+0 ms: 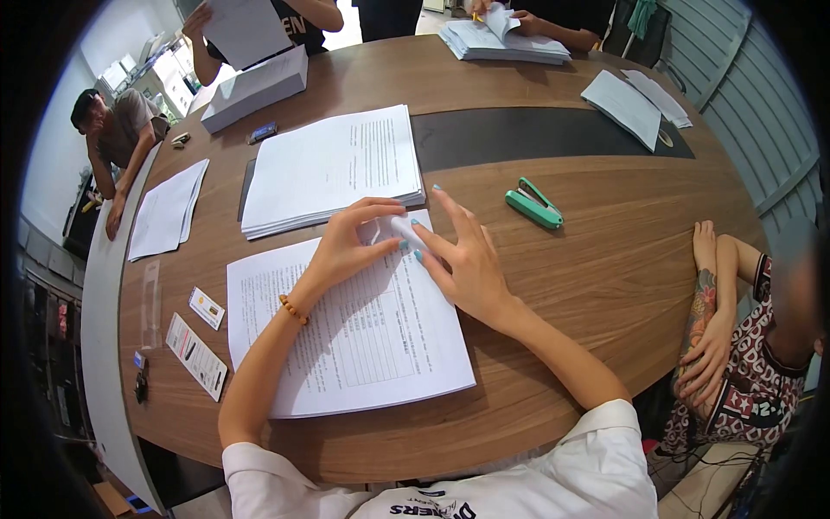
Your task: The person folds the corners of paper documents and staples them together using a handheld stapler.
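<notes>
A stack of printed sheets (363,346) lies in front of me, its top page bearing text and a table. At its far edge, a curled white paper corner (402,232) rises between my hands. My left hand (359,238) bends its fingers and thumb around the left side of this corner, gripping it. On the other side my right hand (467,259) has its fingers spread, some fingertips touching the paper. Just beyond lies a second, thicker paper stack (333,173). To the right of my right hand rests a green stapler (534,204).
Loose sheets (169,208), cards (197,356) and a clear ruler-like strip (151,303) lie at left. A dark inlay strip (519,137) crosses the table. Across it, people handle paper stacks (506,41). Another person's arms (713,320) are at right; someone leans at far left.
</notes>
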Motion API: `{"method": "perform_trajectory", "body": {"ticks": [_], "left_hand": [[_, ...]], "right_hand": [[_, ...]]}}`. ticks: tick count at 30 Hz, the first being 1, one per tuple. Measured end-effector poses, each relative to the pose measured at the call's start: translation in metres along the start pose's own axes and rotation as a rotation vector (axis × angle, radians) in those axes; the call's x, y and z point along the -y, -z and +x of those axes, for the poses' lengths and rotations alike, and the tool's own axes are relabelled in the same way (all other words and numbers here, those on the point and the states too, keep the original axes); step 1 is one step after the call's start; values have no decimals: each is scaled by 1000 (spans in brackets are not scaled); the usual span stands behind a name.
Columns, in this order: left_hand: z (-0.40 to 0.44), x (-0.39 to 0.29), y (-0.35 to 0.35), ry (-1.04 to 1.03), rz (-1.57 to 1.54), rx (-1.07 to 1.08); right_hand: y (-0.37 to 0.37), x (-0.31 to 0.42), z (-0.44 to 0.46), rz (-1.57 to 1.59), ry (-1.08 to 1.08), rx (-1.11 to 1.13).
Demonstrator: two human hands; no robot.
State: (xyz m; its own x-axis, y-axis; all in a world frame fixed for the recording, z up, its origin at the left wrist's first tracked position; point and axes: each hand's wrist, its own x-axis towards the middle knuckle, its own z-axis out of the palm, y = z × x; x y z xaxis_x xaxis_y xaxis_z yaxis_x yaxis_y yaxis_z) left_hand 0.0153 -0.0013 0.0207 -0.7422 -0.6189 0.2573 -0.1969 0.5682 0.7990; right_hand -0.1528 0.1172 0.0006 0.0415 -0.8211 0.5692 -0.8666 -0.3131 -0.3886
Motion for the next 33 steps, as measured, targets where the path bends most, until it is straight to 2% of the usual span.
{"method": "perform_trajectory", "body": {"ticks": [4,7,9,14,22,33], "left_hand": [[-1,-6,-1,-45,-58,-63],[0,-2,1,12,-157,-59],[0,6,3,-41,-174,-22],[-1,2,5,-16,-168,-22],[-2,3,3,-2,-136,-35],[-2,2,2,-28,-152,-43]], "right_hand": [[1,2,1,21,-53,-51],[0,-1,0,95,-130,-26],[-2,-5,-1,94,-121,-11],[0,-6,-1,23,-101,57],[7,2,3,-150,3,31],[1,1,0,-70,-6,0]]}}
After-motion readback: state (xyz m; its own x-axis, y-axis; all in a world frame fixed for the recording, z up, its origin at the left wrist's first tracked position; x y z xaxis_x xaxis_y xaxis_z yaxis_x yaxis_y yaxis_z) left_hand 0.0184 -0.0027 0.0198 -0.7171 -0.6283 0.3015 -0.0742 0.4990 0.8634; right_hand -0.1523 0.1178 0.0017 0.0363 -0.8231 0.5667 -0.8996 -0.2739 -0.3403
